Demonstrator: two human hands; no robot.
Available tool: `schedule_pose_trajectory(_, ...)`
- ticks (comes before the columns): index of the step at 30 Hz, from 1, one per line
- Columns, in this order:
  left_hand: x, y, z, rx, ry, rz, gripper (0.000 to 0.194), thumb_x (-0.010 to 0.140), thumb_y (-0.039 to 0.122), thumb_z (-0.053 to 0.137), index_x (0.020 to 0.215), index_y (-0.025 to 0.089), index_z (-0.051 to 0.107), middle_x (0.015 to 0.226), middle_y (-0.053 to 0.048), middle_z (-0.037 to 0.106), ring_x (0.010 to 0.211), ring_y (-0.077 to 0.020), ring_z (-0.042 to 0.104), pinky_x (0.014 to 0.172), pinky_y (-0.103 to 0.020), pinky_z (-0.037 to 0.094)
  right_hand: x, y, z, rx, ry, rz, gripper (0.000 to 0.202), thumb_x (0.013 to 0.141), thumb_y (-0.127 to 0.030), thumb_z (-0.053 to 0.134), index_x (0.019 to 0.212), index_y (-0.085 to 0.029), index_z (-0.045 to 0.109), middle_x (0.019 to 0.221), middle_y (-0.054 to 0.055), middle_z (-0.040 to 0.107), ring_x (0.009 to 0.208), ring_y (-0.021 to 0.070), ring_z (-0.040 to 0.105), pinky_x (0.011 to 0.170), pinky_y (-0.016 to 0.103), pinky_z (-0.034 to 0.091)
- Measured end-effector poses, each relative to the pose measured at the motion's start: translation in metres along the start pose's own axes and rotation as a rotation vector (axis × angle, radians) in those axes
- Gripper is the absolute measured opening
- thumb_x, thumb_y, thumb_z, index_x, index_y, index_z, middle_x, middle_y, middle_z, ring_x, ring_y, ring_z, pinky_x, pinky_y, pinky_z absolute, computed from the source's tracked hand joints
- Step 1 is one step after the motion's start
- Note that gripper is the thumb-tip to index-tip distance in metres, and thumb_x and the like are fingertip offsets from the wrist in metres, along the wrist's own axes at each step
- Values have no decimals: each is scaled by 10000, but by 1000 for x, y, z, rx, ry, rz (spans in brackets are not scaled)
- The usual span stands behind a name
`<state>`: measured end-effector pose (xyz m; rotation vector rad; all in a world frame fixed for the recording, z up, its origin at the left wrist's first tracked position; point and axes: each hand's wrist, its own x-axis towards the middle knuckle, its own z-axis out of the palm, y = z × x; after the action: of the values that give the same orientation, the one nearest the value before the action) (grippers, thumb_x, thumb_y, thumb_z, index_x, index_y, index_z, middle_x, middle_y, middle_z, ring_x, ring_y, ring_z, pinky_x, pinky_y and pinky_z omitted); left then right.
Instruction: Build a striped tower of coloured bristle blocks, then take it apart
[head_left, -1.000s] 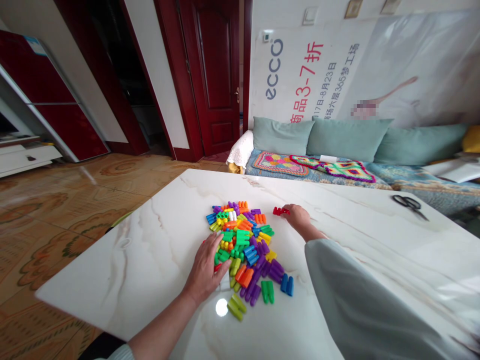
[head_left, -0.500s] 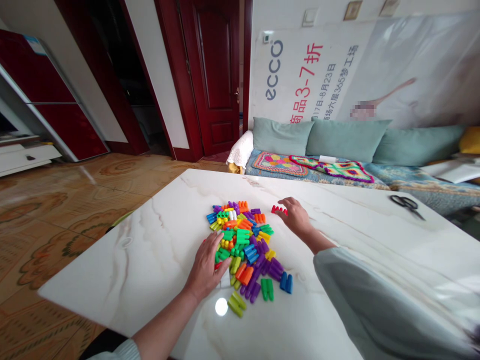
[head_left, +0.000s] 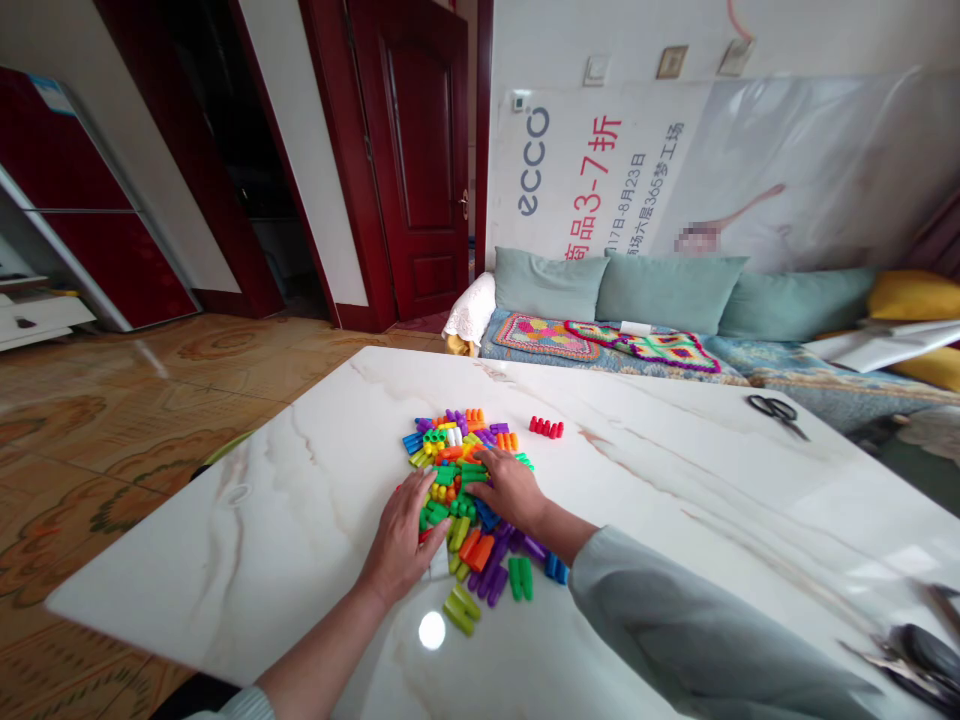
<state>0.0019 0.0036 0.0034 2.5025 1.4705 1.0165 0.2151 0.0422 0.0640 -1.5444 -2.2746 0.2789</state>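
Observation:
A heap of colourful plastic pieces (head_left: 476, 550) lies on the white marbled table (head_left: 315, 470). My left hand (head_left: 405, 525) rests at the heap's left edge, fingers apart, beside green pieces (head_left: 435, 514). Over the heap's middle right is my right hand (head_left: 510, 487), its fingers spread and touching or just above the pieces; what lies under its palm is hidden. A short row of red pieces (head_left: 546, 427) stands apart, behind and to the right of the heap. Near the front lie a yellow-green piece (head_left: 461, 609) and a green piece (head_left: 520, 578).
Black scissors (head_left: 780, 409) lie near the table's back right edge. Another dark-handled tool (head_left: 926, 655) is at the lower right. Behind the table stands a sofa with teal cushions (head_left: 667, 290).
My right hand has let go of the red row and moved left onto the heap. My left hand stays at the heap's left edge. The view has shifted slightly right.

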Motion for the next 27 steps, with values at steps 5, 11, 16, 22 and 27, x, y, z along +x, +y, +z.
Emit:
schedule_pose_trajectory(5,0,0,1,-5,1,1,628,908,318,479,1464,215,208,1452,-136,387,1376,-289,318,1104,-521,327,2,-6,7,52,16,24,344,799,-367,655,1090,-190,609,1040,71,672,946,203,617,765,257,426)
schedule_pose_trajectory(11,-1,-1,1,-8,-1,4,629,908,322,479,1466,219,208,1462,-134,378,1383,-286,305,1106,-523,324,7,5,1,159,116,4,180,772,-275,653,918,-177,616,861,36,672,759,157,602,653,232,401)
schedule_pose_trajectory(16,-1,0,0,3,-2,-9,627,905,339,483,1463,208,226,1473,-138,366,1382,-288,308,1109,-519,320,17,64,-27,13,226,197,130,765,-182,604,888,-182,645,880,36,668,780,146,600,684,221,403)
schedule_pose_trajectory(22,-1,2,-1,18,-11,-17,631,913,345,472,1468,210,202,1484,-146,344,1381,-286,308,1113,-517,312,11,126,-33,-90,162,328,75,724,-146,608,756,-166,673,783,65,665,719,186,604,624,254,377)
schedule_pose_trajectory(27,-1,0,0,9,-18,-8,638,915,331,466,1474,223,177,1481,-138,346,1384,-290,301,1112,-530,310,12,124,-20,-107,209,322,198,774,-184,577,957,-169,650,935,69,672,787,175,608,667,247,393)
